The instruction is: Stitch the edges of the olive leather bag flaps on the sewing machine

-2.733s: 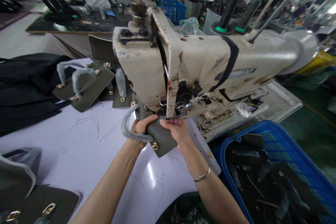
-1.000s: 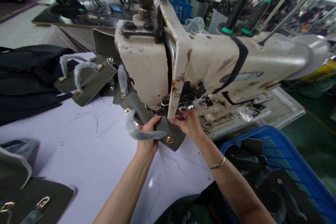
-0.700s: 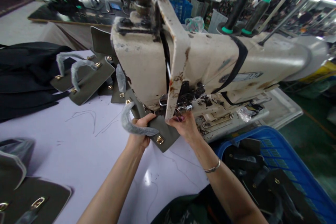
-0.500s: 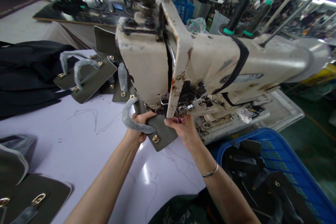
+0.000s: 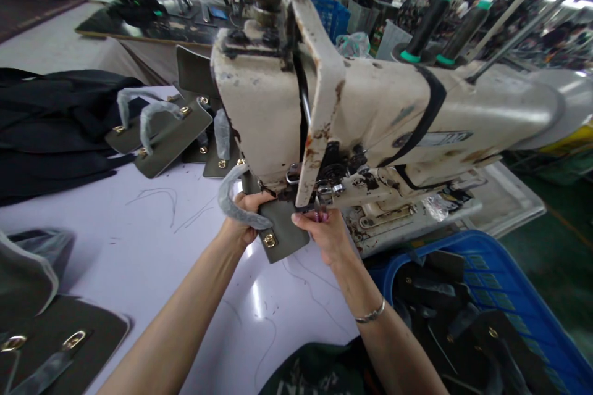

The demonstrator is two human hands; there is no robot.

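Observation:
An olive-grey bag panel (image 5: 288, 236) with gold hardware lies under the head of a worn cream sewing machine (image 5: 259, 111). My left hand (image 5: 243, 222) is closed on the panel's left side, by its plastic-wrapped handle (image 5: 227, 194), which arches over the fingers. My right hand (image 5: 327, 234) is closed at the panel's right edge, thumb on top, close to the presser foot. A small pink item (image 5: 320, 216) shows at its fingers; its kind is unclear. The needle area is mostly hidden behind the machine's guard bar.
Similar panels with wrapped handles (image 5: 173, 136) lie behind on the white table (image 5: 152, 247), and more (image 5: 88, 327) at front left. Black fabric pieces (image 5: 55, 129) are piled at left. A blue basket (image 5: 504, 271) of panels stands at right. Thread cones (image 5: 428, 28) rise behind the machine.
The panel has turned slightly under the machine, its near corner swinging a little left. Both hands keep their hold. The whole view has shifted slightly.

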